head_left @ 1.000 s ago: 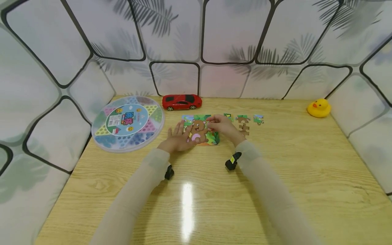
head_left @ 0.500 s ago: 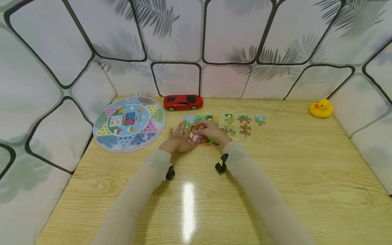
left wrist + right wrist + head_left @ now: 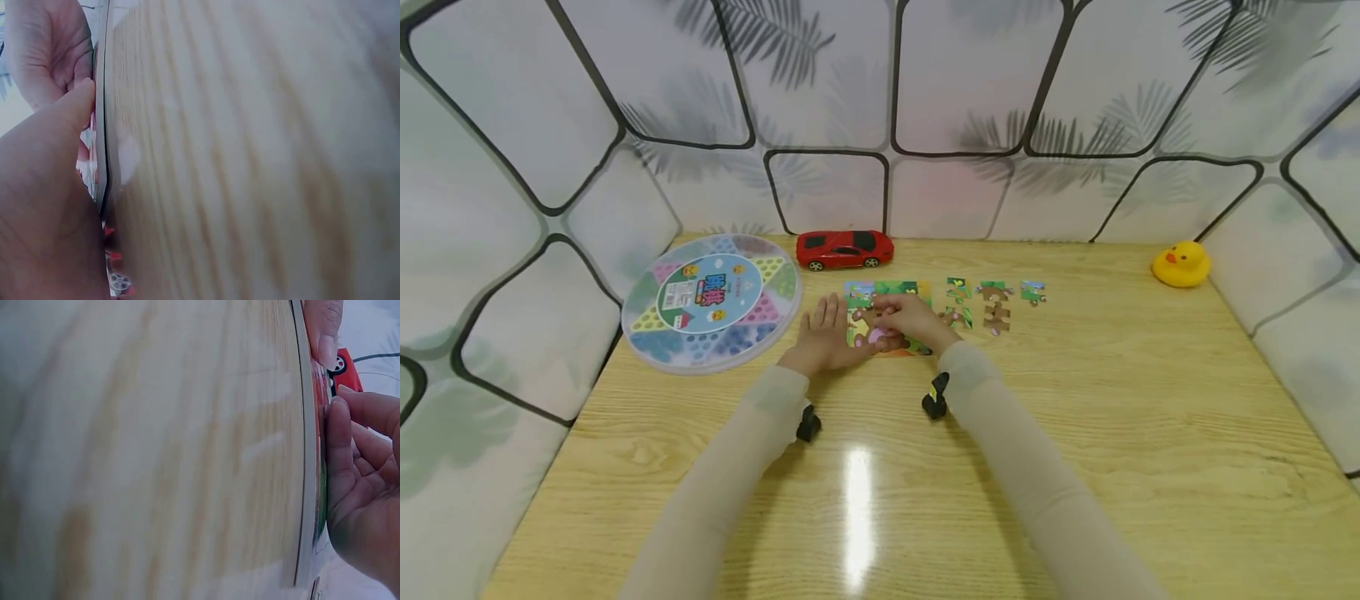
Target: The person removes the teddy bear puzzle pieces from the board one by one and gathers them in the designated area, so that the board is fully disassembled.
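head view: puzzle (image 3: 862,318) under right hand (image 3: 913,320)

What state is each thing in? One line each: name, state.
Puzzle, flat, partly covered
Loose pieces, beside the puzzle, not fitted in
Left hand, fingers straight
Right hand, fingers curled over the puzzle, grip unclear
Red car, upright on its wheels
Yellow duck, upright
Game board, flat, printed side up

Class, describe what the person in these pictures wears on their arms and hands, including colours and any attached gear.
The left sleeve and right sleeve are long, plain and off-white, reaching the wrists. The left hand and right hand are ungloved. A small black device sits at each inner wrist, left and right; any lettering is too small to read.
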Action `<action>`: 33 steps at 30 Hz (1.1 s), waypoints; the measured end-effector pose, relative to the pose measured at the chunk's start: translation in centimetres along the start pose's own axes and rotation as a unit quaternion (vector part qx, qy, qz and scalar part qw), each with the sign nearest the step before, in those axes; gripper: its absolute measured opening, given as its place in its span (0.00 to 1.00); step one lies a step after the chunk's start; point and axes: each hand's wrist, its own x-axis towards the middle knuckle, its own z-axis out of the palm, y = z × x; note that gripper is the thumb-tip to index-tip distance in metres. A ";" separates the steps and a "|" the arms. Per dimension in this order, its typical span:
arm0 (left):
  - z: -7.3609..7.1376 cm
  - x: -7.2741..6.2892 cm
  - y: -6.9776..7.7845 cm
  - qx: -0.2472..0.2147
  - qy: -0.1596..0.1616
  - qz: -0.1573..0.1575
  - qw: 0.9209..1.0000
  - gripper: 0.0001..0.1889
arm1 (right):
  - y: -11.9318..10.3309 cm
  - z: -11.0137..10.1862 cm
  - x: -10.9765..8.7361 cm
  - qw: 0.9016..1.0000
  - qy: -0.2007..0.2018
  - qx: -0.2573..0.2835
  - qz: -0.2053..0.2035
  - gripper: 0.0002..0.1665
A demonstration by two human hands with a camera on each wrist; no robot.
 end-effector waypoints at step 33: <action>0.2 0.5 -0.1 0.028 -0.022 -0.015 0.999 0.54 | 0.3 0.6 0.2 0.995 0.035 0.090 0.004 0.19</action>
